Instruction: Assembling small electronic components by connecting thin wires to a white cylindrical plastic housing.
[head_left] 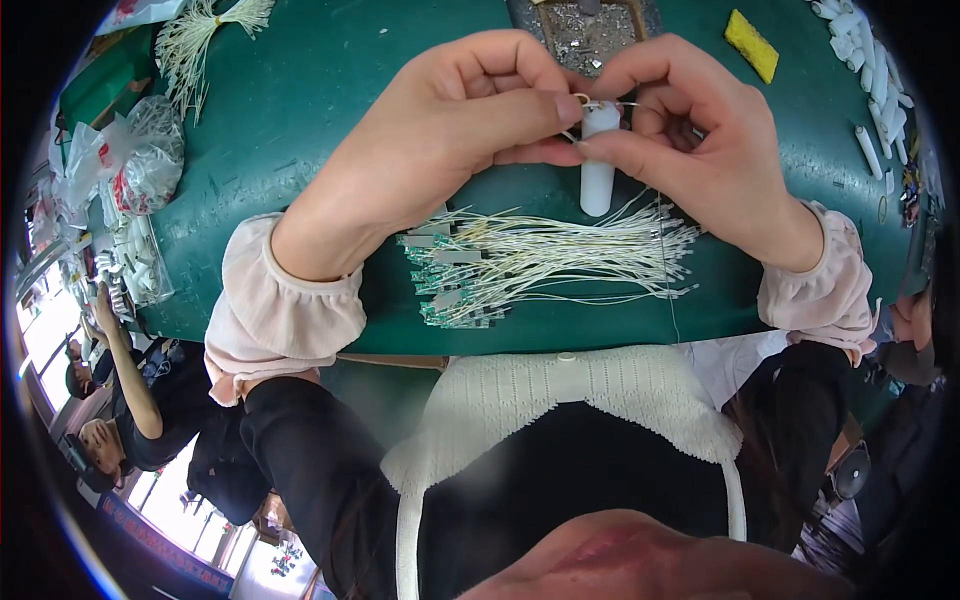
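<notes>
A small white plastic cylinder (597,188) hangs upright between my two hands above the green table. My left hand (450,125) is closed, its thumb and forefinger pinching a thin pale wire at the cylinder's top end. My right hand (715,140) is closed round the cylinder's upper part, thumb pressed to its side, while a thin wire end sticks out near its fingers. Fingers partly cover the spot where wire and cylinder meet. Just below lies a bundle of white wires (570,255), with small green circuit boards (450,285) at its left end.
Beyond my hands stands a tray of metal scraps (590,35). A yellow sponge (752,46) lies right of it, with several white tubes (880,85) at the far right. Another wire bundle (205,45) and a clear plastic bag (150,155) lie left. A co-worker (140,400) sits at lower left.
</notes>
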